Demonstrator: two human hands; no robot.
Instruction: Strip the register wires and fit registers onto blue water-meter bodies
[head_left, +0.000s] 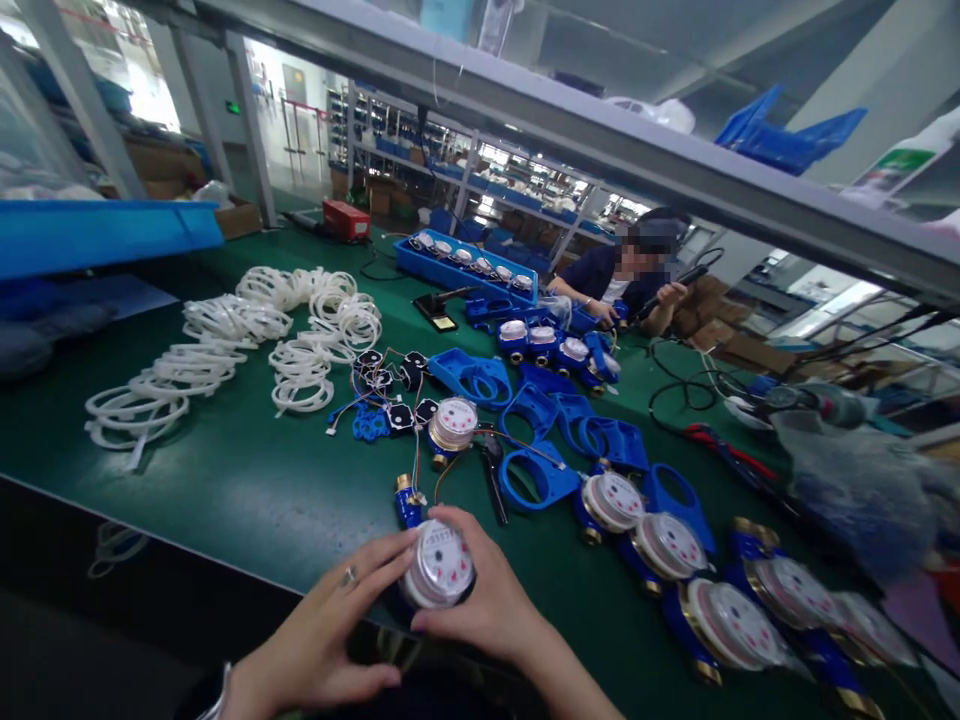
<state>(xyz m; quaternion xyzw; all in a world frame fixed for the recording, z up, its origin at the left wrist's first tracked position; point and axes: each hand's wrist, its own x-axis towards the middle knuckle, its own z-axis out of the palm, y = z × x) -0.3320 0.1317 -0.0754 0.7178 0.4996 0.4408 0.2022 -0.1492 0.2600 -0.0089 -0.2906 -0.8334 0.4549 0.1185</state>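
Both of my hands hold one blue water meter (437,565) with a round white dial, near the front edge of the green table (247,490). My left hand (330,630), with a ring on one finger, grips its left side. My right hand (491,590) wraps around its right side and top. The meter's brass end (406,487) points away from me. Just behind it lies another meter (452,425) with thin wires attached.
Several white rubber rings (247,345) lie in heaps at left. Blue plastic covers (540,440) and finished meters (720,610) spread across the right. Small black parts with wires (394,385) sit mid-table. A person (637,280) works at the far side beside a blue tray (469,265).
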